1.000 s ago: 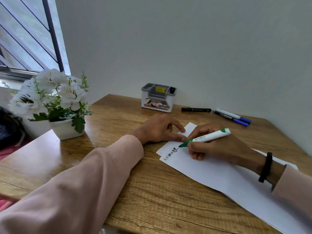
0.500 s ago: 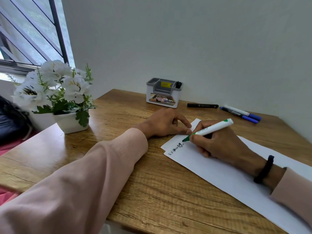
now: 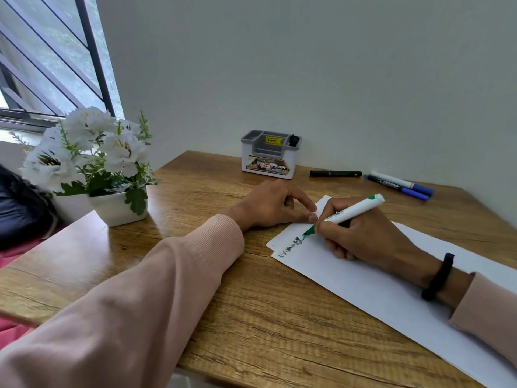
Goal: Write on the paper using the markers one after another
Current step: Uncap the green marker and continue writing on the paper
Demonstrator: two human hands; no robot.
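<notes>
Right hand (image 3: 363, 236) has its grip curled round the green marker (image 3: 347, 214), fingers pinched low on the barrel just above the tip. Marker's long axis runs tip down-left to cap end up-right; tip touches the paper (image 3: 377, 284) at the end of a short line of handwriting (image 3: 291, 246). Writing starts w/ what looks like "K", rest too small to read. Barrel carries small print, unreadable.

Left hand (image 3: 275, 204) sits just left of the grip, fingers loosely bent, fingertips pressing the paper's top corner; holds nothing. Paper looks like 2 sheets stacked, edges slightly offset at the near-left corner; long axis runs from the grip toward lower right, under the right wrist, which wears a black band (image 3: 437, 277).

Beyond the grip, by the wall: 1 black marker (image 3: 335, 173), lying sideways, & 2 blue-capped markers (image 3: 402, 184) touching side by side, caps pointing right. So 4 markers in all.

Further back-left of the grip, 1 white-and-grey holder (image 3: 270, 158) w/ yellow price sticker reading "49.00" & a front label w/ "OPL" visible. Far left on the wooden bench (image 3: 251, 317): 1 white pot of white flowers (image 3: 92, 161).
</notes>
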